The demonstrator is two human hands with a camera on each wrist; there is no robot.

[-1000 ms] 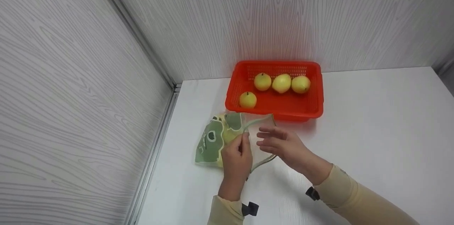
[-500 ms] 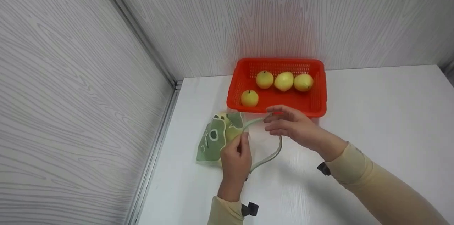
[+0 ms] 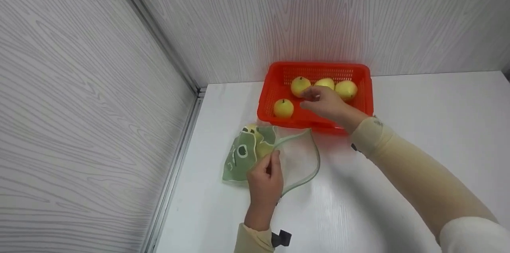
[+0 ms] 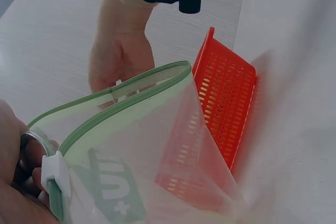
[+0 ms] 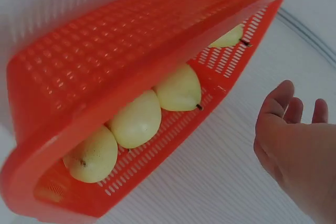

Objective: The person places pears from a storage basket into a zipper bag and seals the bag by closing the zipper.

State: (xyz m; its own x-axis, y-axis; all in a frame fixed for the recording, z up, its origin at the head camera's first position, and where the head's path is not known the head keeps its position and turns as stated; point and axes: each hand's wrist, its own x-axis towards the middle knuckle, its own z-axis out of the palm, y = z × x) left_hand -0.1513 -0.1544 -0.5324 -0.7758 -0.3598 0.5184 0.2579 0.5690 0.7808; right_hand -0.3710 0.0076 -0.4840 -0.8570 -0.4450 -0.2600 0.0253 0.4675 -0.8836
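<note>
My left hand pinches the rim of a clear slider bag with a green printed face, lying on its side with its mouth wide towards the right. Yellow pears show inside it. In the left wrist view a white slider sits on the green zip edge beside the fingers. My right hand reaches over a red basket, its fingers loosely bent and holding nothing. Several pears lie there: one front left, others along the back, one partly hidden by the hand.
The basket stands against a pale wood-grain back panel. A similar side panel rises on the left, with a metal strip along its foot. Bag and basket share a white tabletop, the bag's mouth close to the basket's front.
My right hand has moved from beside the bag's mouth, up and away over the basket. The left hand has kept its grip on the bag, whose mouth now spreads wider.
</note>
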